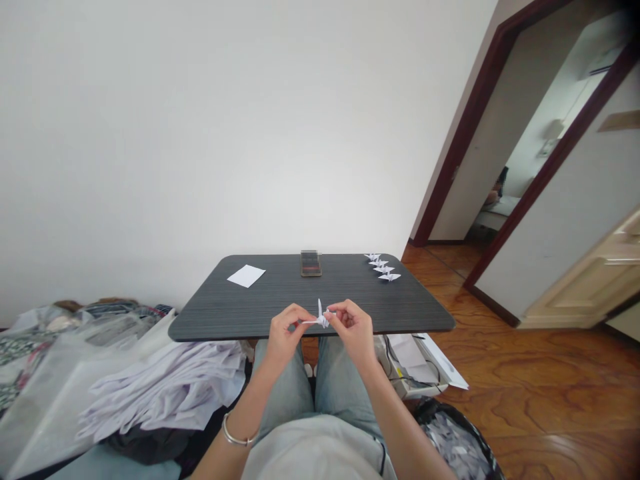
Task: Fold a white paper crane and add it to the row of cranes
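A small white paper crane is held between my two hands just above the near edge of the dark table. My left hand pinches the thin point on its left side. On the other side, my right hand grips it between thumb and forefinger. One narrow paper point sticks straight up from the crane. Several finished paper cranes stand in a row at the table's far right. Flat white paper squares lie at the far left; whether it is one sheet or a stack I cannot tell.
A small clear-and-dark stand sits at the table's back middle. Left of the table are piled clothes. On the right floor are a white box with cables and a black bag full of paper pieces. A doorway opens beyond.
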The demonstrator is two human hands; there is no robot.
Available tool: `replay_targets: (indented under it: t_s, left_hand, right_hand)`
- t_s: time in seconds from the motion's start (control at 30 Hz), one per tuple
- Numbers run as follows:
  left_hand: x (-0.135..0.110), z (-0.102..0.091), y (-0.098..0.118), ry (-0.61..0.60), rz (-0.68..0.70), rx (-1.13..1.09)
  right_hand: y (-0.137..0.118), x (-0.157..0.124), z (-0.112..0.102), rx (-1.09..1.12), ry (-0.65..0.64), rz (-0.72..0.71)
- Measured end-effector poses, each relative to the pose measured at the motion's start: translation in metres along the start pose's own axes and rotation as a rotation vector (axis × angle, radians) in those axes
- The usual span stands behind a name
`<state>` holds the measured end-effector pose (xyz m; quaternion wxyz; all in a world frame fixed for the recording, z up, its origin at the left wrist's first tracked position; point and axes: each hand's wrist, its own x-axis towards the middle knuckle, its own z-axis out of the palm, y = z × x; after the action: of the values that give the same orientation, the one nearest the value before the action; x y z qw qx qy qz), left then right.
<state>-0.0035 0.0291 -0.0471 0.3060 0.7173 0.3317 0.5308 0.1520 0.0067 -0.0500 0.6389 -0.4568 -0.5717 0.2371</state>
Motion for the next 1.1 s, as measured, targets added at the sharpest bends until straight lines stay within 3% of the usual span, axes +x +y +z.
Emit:
replay_targets:
  t_s: [0.2, 0.6, 1.1]
  left_hand:
    - [0.000, 0.000, 0.003, -0.024, 0.016, 0.019]
    - [0.000, 0.000, 0.004, -0.024, 0.060, 0.049]
    - [0.002, 0.000, 0.002, -0.006, 0.125, 0.062]
  right_hand:
    - [-0.002, 0.001, 0.001, -0.053, 0.012, -0.042]
    - [-0.009, 0.002, -0.001, 0.254, -0.062, 0.119]
    - [-0.009, 0.005, -0.003, 0.270, -0.124, 0.134]
